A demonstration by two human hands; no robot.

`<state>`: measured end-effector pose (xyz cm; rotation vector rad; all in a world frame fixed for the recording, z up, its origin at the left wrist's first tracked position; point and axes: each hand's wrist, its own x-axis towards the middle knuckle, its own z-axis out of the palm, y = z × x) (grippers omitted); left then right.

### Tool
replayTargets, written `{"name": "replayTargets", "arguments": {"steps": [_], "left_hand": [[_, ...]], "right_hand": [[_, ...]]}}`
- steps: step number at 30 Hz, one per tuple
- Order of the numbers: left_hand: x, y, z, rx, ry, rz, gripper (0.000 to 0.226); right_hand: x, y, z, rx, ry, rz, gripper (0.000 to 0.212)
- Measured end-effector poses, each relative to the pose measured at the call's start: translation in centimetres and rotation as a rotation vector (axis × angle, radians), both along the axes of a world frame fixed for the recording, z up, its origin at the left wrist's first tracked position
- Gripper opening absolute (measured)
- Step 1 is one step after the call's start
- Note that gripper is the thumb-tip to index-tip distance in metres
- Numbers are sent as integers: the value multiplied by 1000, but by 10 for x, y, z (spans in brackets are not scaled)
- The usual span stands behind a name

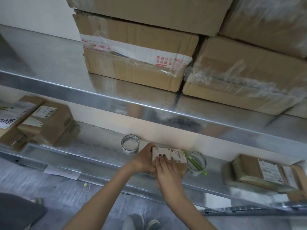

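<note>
Resting on the lower metal shelf [99,146], near its front lip, the small cardboard box [172,156] carries a white printed label on its top face. The left hand [144,159] grips the box's left end, with the fingers curled round that end. The right hand [167,171] lies on top of the box, its fingers straight and close together, with the dark-nailed fingertips [162,156] pressing on the label; it clasps nothing. A roll of clear tape [130,145] stands just left of the left hand, and a second clear roll [196,161] sits just right of the box, with a green cutter [203,171] lying across it. Labelled brown parcels [44,123] are stacked at the far left of the same shelf, well apart from the box, and another labelled parcel [259,173] lies to the right. On the upper shelf [49,83], large taped cartons [137,52] are stacked side by side.
</note>
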<state>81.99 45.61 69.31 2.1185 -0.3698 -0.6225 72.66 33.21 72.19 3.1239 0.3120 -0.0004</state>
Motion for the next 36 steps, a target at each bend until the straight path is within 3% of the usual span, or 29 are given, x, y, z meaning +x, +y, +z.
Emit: {"name": "replayTargets", "arguments": {"steps": [3, 7, 10, 16, 20, 25, 30, 33, 36], "left_hand": [[-2, 1, -8, 42, -100, -47, 74], [-5, 1, -11, 30, -146, -46, 81], [-6, 0, -8, 8, -108, -34, 85], [-14, 4, -4, -23, -120, -9, 102], [-24, 6, -3, 10, -230, -11, 113], [-18, 9, 1, -112, 80, -43, 150], [-11, -2, 4, -4, 109, -114, 157], [-10, -6, 3, 43, 162, -135, 142], [-6, -5, 4, 66, 177, -63, 95]], "right_hand": [[9, 7, 12, -69, 61, -7, 69], [28, 12, 29, -151, 248, -5, 73], [43, 14, 42, -168, 400, -10, 84], [64, -5, 41, 20, 648, 4, 104], [60, -10, 42, 53, 489, 71, 95], [51, -10, 27, 54, 142, 92, 91], [28, -8, 15, 81, -33, -22, 93], [12, -11, 6, 48, -19, -24, 106], [-2, -12, 0, 44, 7, -18, 108]]}}
